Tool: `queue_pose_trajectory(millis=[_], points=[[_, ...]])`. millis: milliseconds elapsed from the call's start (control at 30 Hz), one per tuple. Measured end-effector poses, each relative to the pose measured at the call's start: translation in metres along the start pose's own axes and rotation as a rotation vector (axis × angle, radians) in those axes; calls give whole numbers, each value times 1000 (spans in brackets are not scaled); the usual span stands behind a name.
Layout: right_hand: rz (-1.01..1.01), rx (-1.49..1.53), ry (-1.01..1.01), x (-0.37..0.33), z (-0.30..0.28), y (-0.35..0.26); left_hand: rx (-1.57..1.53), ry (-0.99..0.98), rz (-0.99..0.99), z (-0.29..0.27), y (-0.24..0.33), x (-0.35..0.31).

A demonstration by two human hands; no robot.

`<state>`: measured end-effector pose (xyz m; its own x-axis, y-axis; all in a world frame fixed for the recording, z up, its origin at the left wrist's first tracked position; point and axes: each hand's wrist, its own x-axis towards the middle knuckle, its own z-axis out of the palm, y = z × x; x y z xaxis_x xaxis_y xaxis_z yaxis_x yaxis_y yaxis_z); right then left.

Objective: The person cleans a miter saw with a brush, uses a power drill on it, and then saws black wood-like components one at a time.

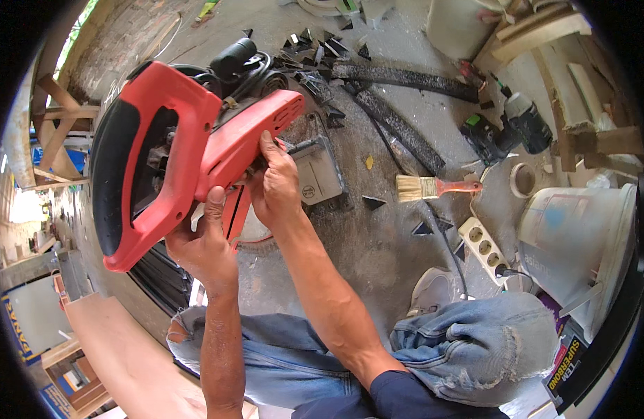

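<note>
A red miter saw (248,133) with a black-gripped loop handle (112,178) fills the left of the head view, its housing slanting up to a vented end. My left hand (206,241) grips the underside by the foot of the handle, thumb up against the red shell. Farther along, my right hand (276,185) holds the lower edge of the housing, thumb on its side. The fingertips of both hands are hidden behind the saw. A grey metal base (318,171) shows beyond my right hand.
Dusty black bars (405,82) and small black offcuts (318,49) lie on the concrete floor. To the right are a paintbrush (437,187), a cordless drill (486,136), a power strip (481,244) with a plugged cord, and a white bucket (573,230). A wooden board (126,349) lies at lower left.
</note>
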<state>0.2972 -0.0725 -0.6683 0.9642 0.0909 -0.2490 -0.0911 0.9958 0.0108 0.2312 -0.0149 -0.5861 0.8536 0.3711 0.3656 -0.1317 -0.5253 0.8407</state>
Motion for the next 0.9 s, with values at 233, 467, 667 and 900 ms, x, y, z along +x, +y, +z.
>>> queue_pose_trajectory(millis=[233,467,667,900], points=[[86,-18,33,1,-6,-8,94,-23,40,-8,-12,6],[-18,-135,-78,14,-21,-2,-80,-35,52,2,-16,5],[-28,-279,-24,17,-18,-6,-104,-47,55,0,-21,9],[-187,-681,377,2,-2,-16,-136,-73,24,-2,-25,10]])
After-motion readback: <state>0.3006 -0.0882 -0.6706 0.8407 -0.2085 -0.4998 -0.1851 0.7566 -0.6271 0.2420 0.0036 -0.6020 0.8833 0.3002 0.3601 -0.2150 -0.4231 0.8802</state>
